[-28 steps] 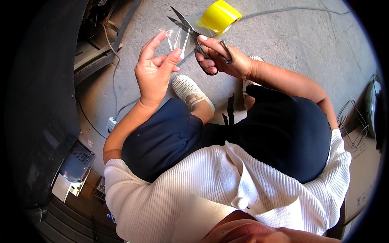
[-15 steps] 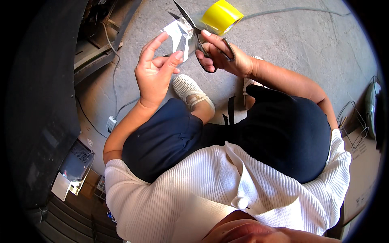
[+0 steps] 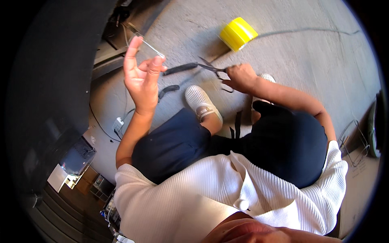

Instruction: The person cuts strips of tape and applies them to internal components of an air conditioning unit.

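Note:
My left hand (image 3: 142, 81) is raised, a small strip of clear tape (image 3: 150, 45) stretched between its forefinger and thumb tips. In my right hand (image 3: 243, 78) are dark scissors (image 3: 210, 68), held low, blades pointing left and slightly apart. Their tips appear next to a black sleeved or wrapped length of cable (image 3: 181, 68); whether they touch it I cannot tell. A second black-covered piece (image 3: 168, 90) lies nearer, beside my shoe. Beyond my right hand rests a yellow roll of tape (image 3: 239, 34) on the concrete floor.
A grey cable (image 3: 308, 29) runs right from behind the roll. At left stand a dark panel (image 3: 48, 89) and a metal frame (image 3: 109, 56), with a white plug or adapter (image 3: 118, 123) on the floor. A cardboard box (image 3: 358, 182) and wire loops (image 3: 355, 141) sit at right.
My right hand has drawn the scissors away from the tape, down and to the right. The left hand has moved left with the strip. Black-covered cable pieces now show between them.

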The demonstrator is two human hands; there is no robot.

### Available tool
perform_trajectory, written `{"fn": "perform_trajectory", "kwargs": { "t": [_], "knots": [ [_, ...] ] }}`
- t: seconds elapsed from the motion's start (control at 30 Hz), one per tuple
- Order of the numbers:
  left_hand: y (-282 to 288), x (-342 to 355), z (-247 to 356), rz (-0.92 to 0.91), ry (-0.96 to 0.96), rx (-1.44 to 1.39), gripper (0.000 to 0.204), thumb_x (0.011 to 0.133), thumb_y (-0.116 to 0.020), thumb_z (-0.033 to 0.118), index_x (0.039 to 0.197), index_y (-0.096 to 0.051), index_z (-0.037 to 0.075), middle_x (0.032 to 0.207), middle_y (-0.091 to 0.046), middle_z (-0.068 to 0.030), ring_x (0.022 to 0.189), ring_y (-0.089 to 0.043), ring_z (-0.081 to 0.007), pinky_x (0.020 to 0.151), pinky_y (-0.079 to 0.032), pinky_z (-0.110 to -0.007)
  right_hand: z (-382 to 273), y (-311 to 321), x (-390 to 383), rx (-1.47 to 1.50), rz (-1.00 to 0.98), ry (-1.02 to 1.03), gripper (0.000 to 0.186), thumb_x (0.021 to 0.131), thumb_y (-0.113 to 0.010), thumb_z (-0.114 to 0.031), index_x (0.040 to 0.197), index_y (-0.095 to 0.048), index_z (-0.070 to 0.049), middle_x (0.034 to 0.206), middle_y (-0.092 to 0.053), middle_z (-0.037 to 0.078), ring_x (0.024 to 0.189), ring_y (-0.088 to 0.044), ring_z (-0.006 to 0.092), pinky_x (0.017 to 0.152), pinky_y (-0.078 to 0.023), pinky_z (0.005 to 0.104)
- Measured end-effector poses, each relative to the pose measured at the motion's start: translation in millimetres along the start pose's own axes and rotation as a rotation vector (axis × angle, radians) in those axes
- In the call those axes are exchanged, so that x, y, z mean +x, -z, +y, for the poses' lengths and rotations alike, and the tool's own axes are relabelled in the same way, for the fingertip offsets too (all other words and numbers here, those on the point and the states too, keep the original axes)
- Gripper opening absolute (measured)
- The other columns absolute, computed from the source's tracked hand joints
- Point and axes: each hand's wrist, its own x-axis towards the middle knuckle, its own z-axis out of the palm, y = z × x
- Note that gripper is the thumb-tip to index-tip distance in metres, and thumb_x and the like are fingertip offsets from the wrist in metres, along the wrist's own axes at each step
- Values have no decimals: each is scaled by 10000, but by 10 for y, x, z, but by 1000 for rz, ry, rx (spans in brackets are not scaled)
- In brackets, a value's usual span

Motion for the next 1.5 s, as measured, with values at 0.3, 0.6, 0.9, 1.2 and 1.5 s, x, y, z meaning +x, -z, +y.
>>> {"fn": "perform_trajectory", "kwargs": {
  "t": [0.3, 0.6, 0.9, 1.2, 1.5],
  "knots": [
    [61, 154, 128, -120, 205, -166, 664, 984, -458, 474, 1471, -292, 54, 1450, -389, -129, 971, -600, -120, 765, -520, -232, 47, 220, 135, -125, 113, 173, 211, 774, -707, -262, 872, -667, -79, 833, -680, 117, 784, -680, 292, 672, -546, 394],
    [-364, 445, 359, -223, 658, -875, 666, 987, -419, 501, 1485, -224, 105, 1394, -435, -165, 1070, -595, -185, 844, -543, -282, -281, 1256, 596, 588, 1220, 484, 543, 687, -790, -198, 1124, -478, -114, 1081, -556, 92, 957, -563, 292, 815, -427, 405],
    [-452, 758, 184, -74, 858, -1072, 594, 959, -506, 483, 1407, -369, 118, 1260, -534, -127, 966, -644, -181, 781, -576, -298, 23, 1444, 859, 728, 1281, 528, 161, 761, -717, -101, 862, -595, -127, 1044, -614, 35, 993, -568, 269, 871, -409, 399],
    [-506, 983, -6, -2, 905, -1026, 537, 951, -494, 527, 1367, -450, 190, 1083, -579, -95, 867, -578, -157, 713, -496, -282, 231, 1493, 1188, 761, 1129, 496, 114, 815, -700, -104, 888, -613, -118, 896, -654, 6, 931, -599, 230, 973, -358, 462],
    [-318, 1264, -400, 438, 694, -689, 531, 850, -653, 544, 1167, -490, 151, 1181, -479, -96, 1078, -493, -220, 853, -439, -360, 435, 1516, 1423, 941, 1098, 251, 165, 821, -709, -216, 892, -644, -82, 820, -690, 45, 728, -628, 248, 719, -494, 346]
  ]
}}
